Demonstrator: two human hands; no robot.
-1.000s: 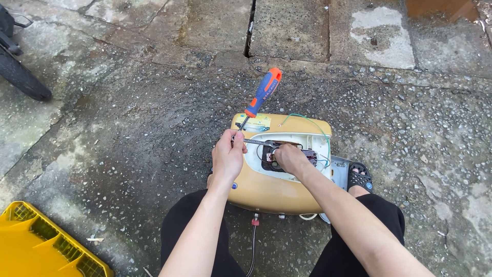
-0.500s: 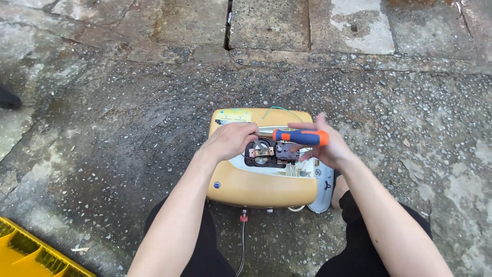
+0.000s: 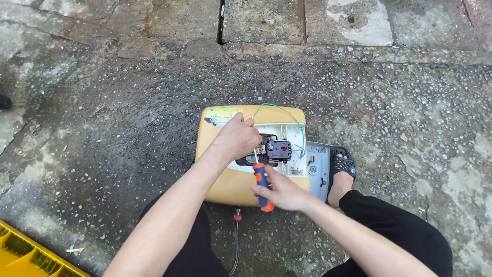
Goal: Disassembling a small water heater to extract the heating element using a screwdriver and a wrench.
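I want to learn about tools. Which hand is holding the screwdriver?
The right hand grips the orange-and-blue screwdriver. The left hand holds no tool; it rests on the open yellow appliance.

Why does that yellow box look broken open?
The yellow box lies on wet ground with its panel off, so the dark part and a loose green wire are bare. The right hand holds a screwdriver there; the left hand rests on top.

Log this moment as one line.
left hand: on yellow appliance | right hand: holding screwdriver | tip near dark component
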